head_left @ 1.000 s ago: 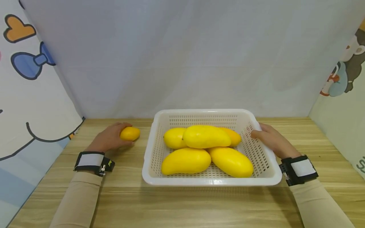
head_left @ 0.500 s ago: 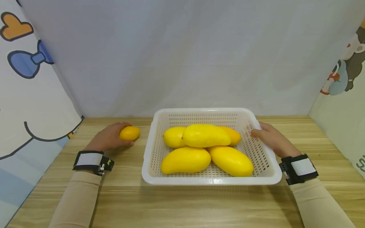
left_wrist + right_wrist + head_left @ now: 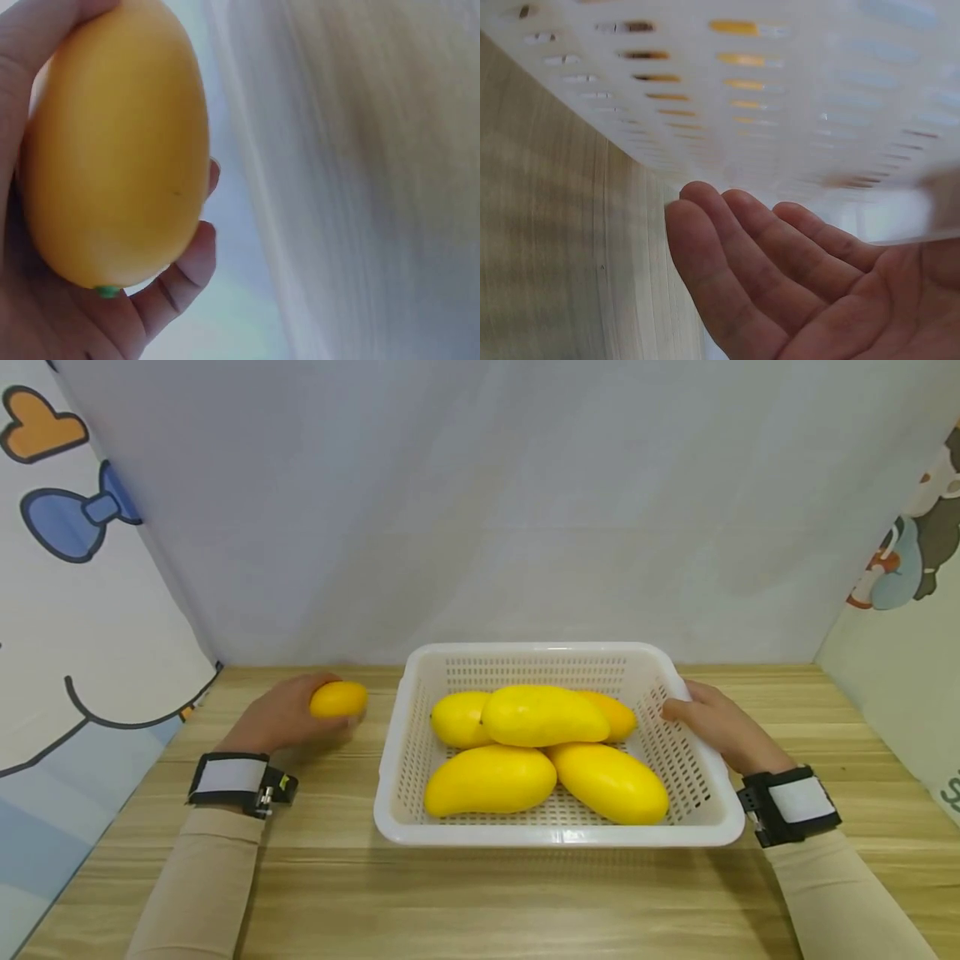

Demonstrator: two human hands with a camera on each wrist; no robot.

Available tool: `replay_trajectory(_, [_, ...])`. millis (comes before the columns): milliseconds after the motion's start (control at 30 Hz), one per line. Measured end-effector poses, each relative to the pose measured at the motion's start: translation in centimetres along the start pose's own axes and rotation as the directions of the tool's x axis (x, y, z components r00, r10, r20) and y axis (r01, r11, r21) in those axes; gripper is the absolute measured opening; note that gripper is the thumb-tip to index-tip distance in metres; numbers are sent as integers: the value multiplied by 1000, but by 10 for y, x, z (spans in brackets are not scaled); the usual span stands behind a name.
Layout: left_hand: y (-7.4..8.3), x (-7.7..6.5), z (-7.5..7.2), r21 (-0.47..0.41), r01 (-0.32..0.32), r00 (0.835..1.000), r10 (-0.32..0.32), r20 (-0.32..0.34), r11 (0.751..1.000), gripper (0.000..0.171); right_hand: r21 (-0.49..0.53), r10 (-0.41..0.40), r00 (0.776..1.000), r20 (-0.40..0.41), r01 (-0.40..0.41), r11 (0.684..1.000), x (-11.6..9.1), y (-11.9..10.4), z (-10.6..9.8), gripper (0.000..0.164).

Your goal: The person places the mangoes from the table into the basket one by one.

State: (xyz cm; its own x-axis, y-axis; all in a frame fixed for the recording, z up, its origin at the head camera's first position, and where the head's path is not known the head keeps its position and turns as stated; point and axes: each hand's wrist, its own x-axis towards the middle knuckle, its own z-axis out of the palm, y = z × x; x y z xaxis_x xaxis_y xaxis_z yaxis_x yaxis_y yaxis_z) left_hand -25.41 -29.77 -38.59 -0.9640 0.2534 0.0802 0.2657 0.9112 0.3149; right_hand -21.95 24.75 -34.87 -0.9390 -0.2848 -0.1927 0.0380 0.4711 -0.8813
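On the left, my left hand [image 3: 287, 714] grips a small orange-yellow mango [image 3: 339, 700], fingers wrapped round it. The left wrist view shows this mango [image 3: 120, 150] close up, a green stem nub at its lower end. A white perforated plastic basket [image 3: 558, 836] stands in the middle of the table. My right hand [image 3: 720, 724] holds its right rim, thumb over the edge on the inside. From the right wrist, the fingers [image 3: 757, 262] lie against the outside of the basket's wall [image 3: 795, 97].
Several larger yellow mangoes [image 3: 546, 716] are piled in the basket, one on top of the others. The wood-grain table [image 3: 480, 902] meets a pale cloth backdrop [image 3: 480, 510], with cartoon-printed panels at the left [image 3: 97, 627] and right.
My left hand, gripping the small mango, has shifted slightly up and to the left in the head view. The right hand and basket stay in place.
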Motion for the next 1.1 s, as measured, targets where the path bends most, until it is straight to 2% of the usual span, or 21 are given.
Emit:
replay_trajectory(267, [4, 0, -3, 23, 28, 999, -27, -42, 999, 74, 5, 4, 1000, 2, -4, 1000, 1, 1, 0, 48])
replay_trajectory(533, [12, -1, -13, -41, 23, 990, -28, -137, 999, 73, 12, 17, 1000, 9, -17, 1000, 0, -1, -2, 48])
replay_trajectory(633, [18, -1, -19, -77, -8, 979, -8, -204, 997, 72, 11, 18, 1000, 8, -18, 1000, 0, -2, -2, 48])
replay_trajectory(800, [32, -3, -29, -111, -88, 946, 48, -320, 990, 63, 7, 19, 1000, 4, -19, 1000, 0, -3, -2, 48])
replay_trajectory(1100, [58, -9, -43, -135, -209, 902, 137, -410, 969, 52, 14, 28, 1000, 5, -28, 1000, 0, 0, -1, 50])
